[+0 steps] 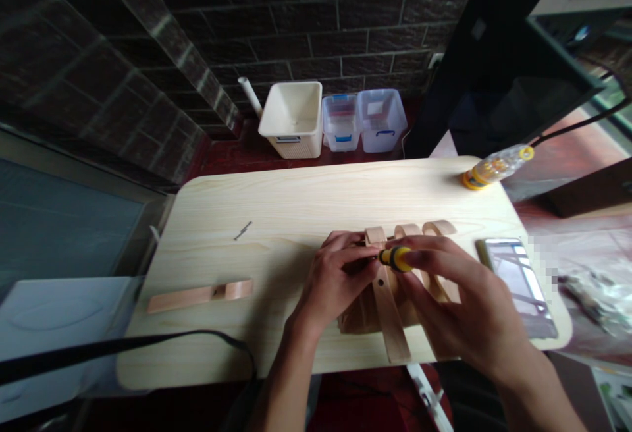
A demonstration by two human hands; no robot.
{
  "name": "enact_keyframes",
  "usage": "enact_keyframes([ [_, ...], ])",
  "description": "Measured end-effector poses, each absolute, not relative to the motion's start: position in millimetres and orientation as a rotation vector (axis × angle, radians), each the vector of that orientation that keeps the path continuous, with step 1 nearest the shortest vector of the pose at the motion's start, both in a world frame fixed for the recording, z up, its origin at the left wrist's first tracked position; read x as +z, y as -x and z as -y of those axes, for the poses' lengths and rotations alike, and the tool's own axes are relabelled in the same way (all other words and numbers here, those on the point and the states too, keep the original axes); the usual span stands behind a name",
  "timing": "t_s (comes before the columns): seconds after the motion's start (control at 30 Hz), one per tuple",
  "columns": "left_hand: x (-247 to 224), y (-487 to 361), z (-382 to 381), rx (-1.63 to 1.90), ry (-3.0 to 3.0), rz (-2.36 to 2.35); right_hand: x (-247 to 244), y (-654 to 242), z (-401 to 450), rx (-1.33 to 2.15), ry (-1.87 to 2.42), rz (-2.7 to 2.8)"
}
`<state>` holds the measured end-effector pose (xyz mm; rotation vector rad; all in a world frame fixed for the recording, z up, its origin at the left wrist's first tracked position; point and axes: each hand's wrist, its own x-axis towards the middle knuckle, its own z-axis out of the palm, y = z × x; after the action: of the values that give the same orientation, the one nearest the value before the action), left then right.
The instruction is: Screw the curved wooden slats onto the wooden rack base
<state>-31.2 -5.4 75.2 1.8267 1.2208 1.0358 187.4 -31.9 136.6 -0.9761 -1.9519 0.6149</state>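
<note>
My right hand [467, 297] grips a small yellow-and-black screwdriver [395, 259], its handle between thumb and fingers. My left hand [333, 277] is closed, with thumb and forefinger together at the screwdriver's tip; whatever they pinch is too small and hidden to make out. Under both hands lies a light wooden piece [355, 317] with several strips bent into loops at the far end. One flat wooden strip [394, 336] runs from it towards me and has a dark hole. My hands cover much of the piece.
A loose looped wooden strip [190, 298] and small dark metal pieces, possibly screws [243, 230], lie on the table's left half. A clear, yellow-capped container [498, 167] stands far right, near a phone-like device [521, 287]. Plastic bins [296, 145] sit beyond the table [316, 185]. A black strap [197, 333] crosses front left.
</note>
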Motion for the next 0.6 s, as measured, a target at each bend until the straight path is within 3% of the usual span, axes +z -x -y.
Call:
enact_keyframes([
  [0.6,76.0,29.9,4.9,0.997,-1.818,-1.245,137.2,-189.2,33.1,0.544,0.941,1.991],
])
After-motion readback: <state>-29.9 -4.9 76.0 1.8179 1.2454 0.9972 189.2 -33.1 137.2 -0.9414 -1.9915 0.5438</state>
